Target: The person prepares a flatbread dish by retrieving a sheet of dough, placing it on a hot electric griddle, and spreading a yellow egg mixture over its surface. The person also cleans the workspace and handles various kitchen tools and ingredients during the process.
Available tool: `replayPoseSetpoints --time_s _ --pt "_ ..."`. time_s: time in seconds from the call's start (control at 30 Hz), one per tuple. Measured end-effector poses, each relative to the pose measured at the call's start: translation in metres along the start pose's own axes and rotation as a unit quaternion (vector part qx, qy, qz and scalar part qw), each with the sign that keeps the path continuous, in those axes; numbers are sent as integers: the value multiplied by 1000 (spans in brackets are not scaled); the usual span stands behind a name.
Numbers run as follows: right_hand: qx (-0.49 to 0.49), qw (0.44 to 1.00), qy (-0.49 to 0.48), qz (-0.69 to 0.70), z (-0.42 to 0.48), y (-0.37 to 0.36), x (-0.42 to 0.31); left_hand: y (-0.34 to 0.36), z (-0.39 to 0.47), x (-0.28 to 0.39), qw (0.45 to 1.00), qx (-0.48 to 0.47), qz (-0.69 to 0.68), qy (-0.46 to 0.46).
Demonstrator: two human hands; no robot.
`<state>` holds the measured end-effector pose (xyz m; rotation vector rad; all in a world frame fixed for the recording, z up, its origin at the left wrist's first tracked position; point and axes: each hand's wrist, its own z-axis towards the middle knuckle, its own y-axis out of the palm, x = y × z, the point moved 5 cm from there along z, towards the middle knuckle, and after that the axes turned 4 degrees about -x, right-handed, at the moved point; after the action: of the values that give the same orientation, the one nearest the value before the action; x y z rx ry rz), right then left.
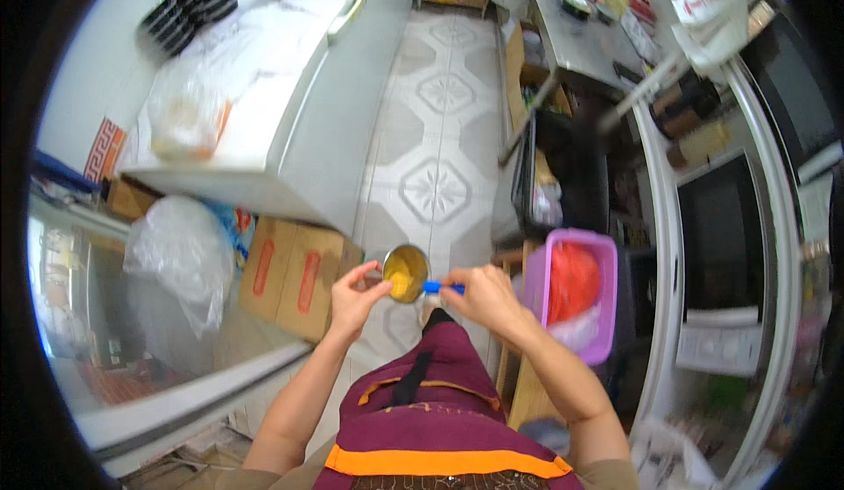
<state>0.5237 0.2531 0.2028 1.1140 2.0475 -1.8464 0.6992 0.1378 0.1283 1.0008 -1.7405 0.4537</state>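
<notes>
A small round metal cup [406, 273] with a yellow substance inside is held in front of my maroon apron. My left hand [356, 295] grips its left side, with the thumb at the rim. My right hand [480, 293] pinches a blue handle [443, 287] close to the cup's right side. What the blue handle belongs to cannot be made out. The tiled floor lies below both hands.
On the left are a white counter [250, 134] with stacked black bowls [191, 9], a cardboard box [290, 272] and a clear plastic bag [188, 259]. On the right stand a purple bin [612, 292], a black container [524, 180] and a cluttered metal table [567, 42].
</notes>
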Motion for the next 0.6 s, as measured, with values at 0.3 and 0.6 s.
replayPoseSetpoints --time_s 0.3,0.6 --pt "50 997 -40 31 240 -146 45 49 223 138 998 42 -46 -1" --pt "102 994 -21 25 482 -222 122 77 496 204 999 11 -47 -21"
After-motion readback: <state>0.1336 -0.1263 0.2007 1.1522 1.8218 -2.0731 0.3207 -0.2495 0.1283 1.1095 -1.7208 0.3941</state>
